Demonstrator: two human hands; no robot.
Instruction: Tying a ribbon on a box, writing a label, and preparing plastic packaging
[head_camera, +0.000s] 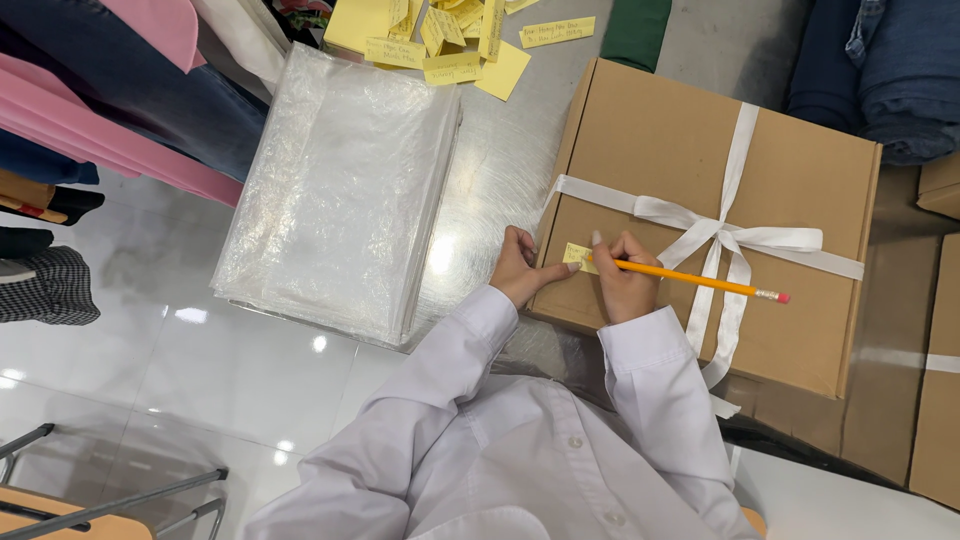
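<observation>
Left hand (517, 268) pinning yellow note (577, 256) near box (660, 140) edge; right hand (625, 275) fingers gripping pencil (700, 280), probably writing. Best kept flat, steady, clear of ribbon (735, 240).

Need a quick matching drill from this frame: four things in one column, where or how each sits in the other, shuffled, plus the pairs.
Things:
1. pencil
2. small yellow note
3. white ribbon
4. stack of clear plastic bags

Places or states:
A. tied in a bow across the cardboard box
B. lying on the table left of the box
C. held in the right hand, eraser end pointing away
D. pressed onto the box lid by the left hand

Pairs: 1-C, 2-D, 3-A, 4-B
</observation>
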